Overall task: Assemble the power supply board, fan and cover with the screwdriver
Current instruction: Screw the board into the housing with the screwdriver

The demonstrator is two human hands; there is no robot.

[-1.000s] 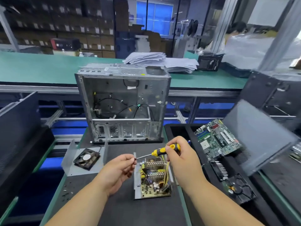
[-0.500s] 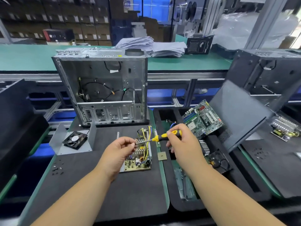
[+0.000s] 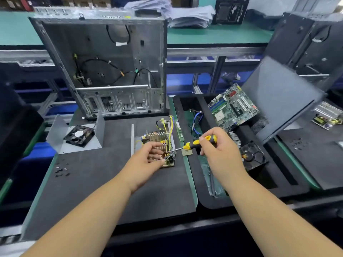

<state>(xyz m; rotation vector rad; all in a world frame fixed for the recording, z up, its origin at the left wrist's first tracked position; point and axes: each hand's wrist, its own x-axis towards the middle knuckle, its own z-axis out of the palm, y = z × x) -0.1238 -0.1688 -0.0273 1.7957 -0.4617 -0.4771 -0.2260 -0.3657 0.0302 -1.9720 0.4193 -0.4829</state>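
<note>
since a second ago both hands are sitting further right over the power supply board (image 3: pixel 157 143), which is lying in its metal tray on the dark mat in front of the open case (image 3: pixel 111 67), so a screw is probably being loaded onto the tip. the right hand (image 3: pixel 219 151) is wrapping the screwdriver (image 3: pixel 194 144) handle, shaft pointing left. the left hand (image 3: pixel 148 156) is curling its fingertips at the tip; whether they are pinching a screw is too small to tell, while the fan (image 3: pixel 78 135) is waiting in its cover (image 3: pixel 55 134) at the left.

Both forearms reaching toward 12 o'clock, left hand (image 3: pixel 148 157) fingers curled, pinching at its fingertips, right hand (image 3: pixel 217 151) at 3 o'clock of it, fingers wrapped in a grip
</note>
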